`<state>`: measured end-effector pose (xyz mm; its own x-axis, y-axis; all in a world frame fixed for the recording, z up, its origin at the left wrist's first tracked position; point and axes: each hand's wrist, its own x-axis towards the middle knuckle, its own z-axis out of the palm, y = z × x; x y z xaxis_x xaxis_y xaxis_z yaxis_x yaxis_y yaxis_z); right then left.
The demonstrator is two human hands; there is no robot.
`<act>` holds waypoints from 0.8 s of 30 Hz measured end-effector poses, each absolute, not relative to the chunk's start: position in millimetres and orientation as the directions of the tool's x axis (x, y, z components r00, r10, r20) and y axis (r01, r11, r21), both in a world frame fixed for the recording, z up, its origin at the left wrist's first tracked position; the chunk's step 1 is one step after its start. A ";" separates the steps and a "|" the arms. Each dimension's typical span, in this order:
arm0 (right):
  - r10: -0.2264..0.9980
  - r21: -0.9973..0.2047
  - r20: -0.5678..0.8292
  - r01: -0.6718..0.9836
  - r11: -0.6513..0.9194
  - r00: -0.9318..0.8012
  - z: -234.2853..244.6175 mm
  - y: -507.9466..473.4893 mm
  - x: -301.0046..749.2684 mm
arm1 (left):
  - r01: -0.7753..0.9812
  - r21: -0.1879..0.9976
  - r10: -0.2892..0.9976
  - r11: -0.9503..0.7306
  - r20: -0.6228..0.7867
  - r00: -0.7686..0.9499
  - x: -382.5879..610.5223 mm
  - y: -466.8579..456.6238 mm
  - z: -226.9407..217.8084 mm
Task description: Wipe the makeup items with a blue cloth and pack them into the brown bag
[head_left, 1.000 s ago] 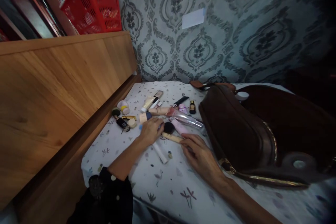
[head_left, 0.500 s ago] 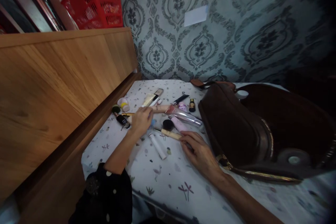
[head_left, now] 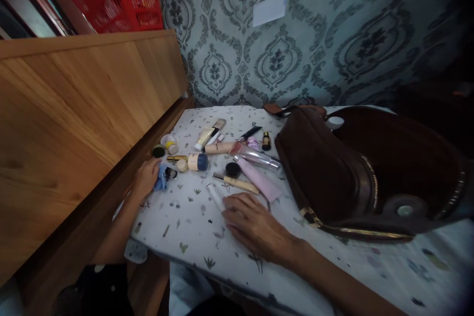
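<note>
My left hand (head_left: 145, 178) is at the table's left edge, fingers closed on a crumpled blue cloth (head_left: 160, 178). The cloth lies against a small black bottle (head_left: 171, 173) and covers part of it. My right hand (head_left: 255, 224) is low over the table, its fingers curled over the lower end of a slim white tube (head_left: 215, 196). Just beyond it lie a cream-coloured stick tube (head_left: 240, 184), a pink squeeze tube (head_left: 259, 177) and a round black compact (head_left: 233, 170). A jar with a dark blue lid (head_left: 197, 162) lies on its side between the hands.
A large brown leather bag (head_left: 326, 177) stands open on the right. Farther back lie a beige tube (head_left: 220, 147), a clear pink tube (head_left: 255, 156) and a small dark bottle (head_left: 266, 141). A wooden panel (head_left: 92, 94) borders the left, a red basket (head_left: 118, 0) above it.
My left hand has moved left with the blue cloth, from the middle items to the black bottle, uncovering the blue-lidded jar. My right hand has shifted left from the cream stick tube to the white tube.
</note>
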<state>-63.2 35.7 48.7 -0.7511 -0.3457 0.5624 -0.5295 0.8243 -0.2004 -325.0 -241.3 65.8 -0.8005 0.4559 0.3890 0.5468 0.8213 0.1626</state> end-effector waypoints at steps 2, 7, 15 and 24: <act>-0.407 -0.163 0.490 -0.539 0.826 -0.771 47.3 25.2 -66.0 | 0.544 0.156 0.448 0.824 0.408 -0.796 -315.0 -248.2 62.3; -0.340 -0.131 0.410 -0.424 0.896 -0.846 35.8 23.9 -80.4 | 0.562 0.181 0.441 0.807 0.449 -0.777 -295.2 -247.9 58.2; -0.170 -0.083 0.446 -0.230 0.970 -0.879 37.7 36.1 -109.2 | 0.594 0.260 0.429 0.761 0.485 -0.762 -269.0 -229.5 73.6; -0.108 -0.175 0.536 -0.235 0.956 -0.838 27.8 31.8 -104.8 | 0.476 0.534 0.387 0.699 0.277 -0.880 -277.6 -216.4 83.0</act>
